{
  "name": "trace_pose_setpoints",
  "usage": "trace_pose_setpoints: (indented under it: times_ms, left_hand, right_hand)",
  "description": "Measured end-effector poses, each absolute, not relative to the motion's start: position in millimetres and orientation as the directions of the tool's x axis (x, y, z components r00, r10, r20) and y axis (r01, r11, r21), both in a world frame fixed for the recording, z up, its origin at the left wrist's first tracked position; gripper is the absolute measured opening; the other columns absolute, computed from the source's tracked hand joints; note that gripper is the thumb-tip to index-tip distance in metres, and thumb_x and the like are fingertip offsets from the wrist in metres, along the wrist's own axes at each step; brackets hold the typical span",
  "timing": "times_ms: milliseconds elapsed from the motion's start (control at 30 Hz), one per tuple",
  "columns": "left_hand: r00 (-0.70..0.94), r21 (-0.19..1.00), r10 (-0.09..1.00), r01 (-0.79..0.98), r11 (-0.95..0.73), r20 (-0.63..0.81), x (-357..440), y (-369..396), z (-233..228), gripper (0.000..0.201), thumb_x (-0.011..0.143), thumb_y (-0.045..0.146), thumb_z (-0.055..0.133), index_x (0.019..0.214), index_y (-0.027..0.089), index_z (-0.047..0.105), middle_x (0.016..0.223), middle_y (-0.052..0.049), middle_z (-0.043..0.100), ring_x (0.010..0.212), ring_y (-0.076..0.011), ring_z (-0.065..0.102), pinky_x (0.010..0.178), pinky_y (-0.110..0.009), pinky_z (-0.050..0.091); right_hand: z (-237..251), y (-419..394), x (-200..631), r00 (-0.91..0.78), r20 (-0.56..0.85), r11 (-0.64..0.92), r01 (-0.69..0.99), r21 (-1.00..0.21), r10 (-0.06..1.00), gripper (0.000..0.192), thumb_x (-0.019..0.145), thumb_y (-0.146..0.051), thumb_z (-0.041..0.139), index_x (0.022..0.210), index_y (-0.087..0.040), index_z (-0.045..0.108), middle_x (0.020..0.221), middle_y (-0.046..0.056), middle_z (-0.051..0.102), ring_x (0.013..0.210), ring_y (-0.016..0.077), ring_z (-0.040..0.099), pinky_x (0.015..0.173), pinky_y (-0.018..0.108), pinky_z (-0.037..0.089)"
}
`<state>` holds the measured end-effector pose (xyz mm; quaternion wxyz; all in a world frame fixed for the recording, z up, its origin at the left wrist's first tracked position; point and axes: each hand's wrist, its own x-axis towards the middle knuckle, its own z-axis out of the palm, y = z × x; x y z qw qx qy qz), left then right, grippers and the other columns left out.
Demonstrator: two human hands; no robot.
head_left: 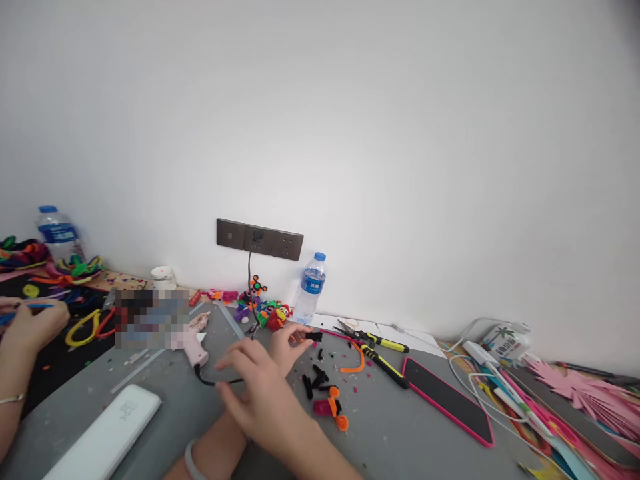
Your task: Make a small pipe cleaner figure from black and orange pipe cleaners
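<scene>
My left hand (287, 350) reaches out beneath my right arm and pinches a small black fuzzy piece (313, 337), probably pipe cleaner. My right hand (255, 383) crosses over my left forearm. Its thumb and fingers are apart with nothing visible between them, close to the black cord of a pale pink glue gun (194, 348). Several short black fuzzy pieces (319, 377) lie to the right of my hands. Just below them is a small magenta and orange fuzzy figure (325, 407). A bent orange pipe cleaner (356, 363) rests farther right.
Yellow-black scissors (385, 342) and pliers (385, 367) lie beside a pink-edged phone (447, 400). A water bottle (311, 290) stands against the wall near finished fuzzy figures (277, 317). A white power bank (107, 433) lies at front left. Another person's hand (37, 327) works at far left.
</scene>
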<state>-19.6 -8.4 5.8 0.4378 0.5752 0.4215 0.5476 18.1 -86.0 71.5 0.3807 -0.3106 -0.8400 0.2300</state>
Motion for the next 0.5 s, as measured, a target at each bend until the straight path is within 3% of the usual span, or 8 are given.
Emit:
trace_pose_setpoints:
  times_ms: [100,233,400,500]
  left_hand:
    - [0.118,0.929,0.932,0.102,-0.355,0.343,-20,-7,4,0.013,0.069,0.042,0.074,0.078,0.032,0.073,0.077,0.002,0.073,0.076,-0.0282,0.066,0.07,-0.037,0.052]
    - [0.157,0.91,0.913,0.123,-0.396,0.376,-19,-5,0,0.015,0.073,0.042,0.071,0.084,0.031,0.073,0.081,0.0,0.072,0.074,-0.0271,0.065,0.066,-0.036,0.052]
    - [0.163,0.924,0.924,0.108,-0.366,0.347,-21,1,-1,0.011,0.074,0.036,0.07,0.083,0.03,0.073,0.077,0.001,0.069,0.074,-0.0257,0.065,0.063,-0.033,0.053]
    - [0.083,0.937,0.941,0.099,-0.336,0.329,-23,5,0,0.008,0.074,0.033,0.069,0.081,0.029,0.071,0.072,0.002,0.067,0.072,-0.0243,0.065,0.062,-0.031,0.052]
  right_hand:
    - [59,-73,-31,-0.53,0.342,0.615,0.514,-0.598,0.776,0.027,0.081,-0.02,0.064,0.108,-0.019,0.06,0.109,0.011,0.06,0.104,0.0284,0.057,0.089,0.041,0.05]
    - [34,-44,-76,-0.477,0.092,0.454,0.734,-0.506,0.874,0.05,0.074,-0.03,0.071,0.116,-0.008,0.056,0.114,0.023,0.06,0.105,0.039,0.058,0.083,0.051,0.05]
    - [23,-19,-98,-0.502,-0.029,0.437,0.779,-0.449,0.865,0.075,0.071,-0.03,0.071,0.134,-0.003,0.041,0.114,0.029,0.063,0.101,0.0418,0.064,0.077,0.052,0.053]
    - [24,-13,-96,-0.574,-0.018,0.506,0.737,-0.448,0.819,0.075,0.078,-0.023,0.061,0.141,0.003,0.03,0.106,0.031,0.067,0.092,0.0409,0.069,0.071,0.051,0.055]
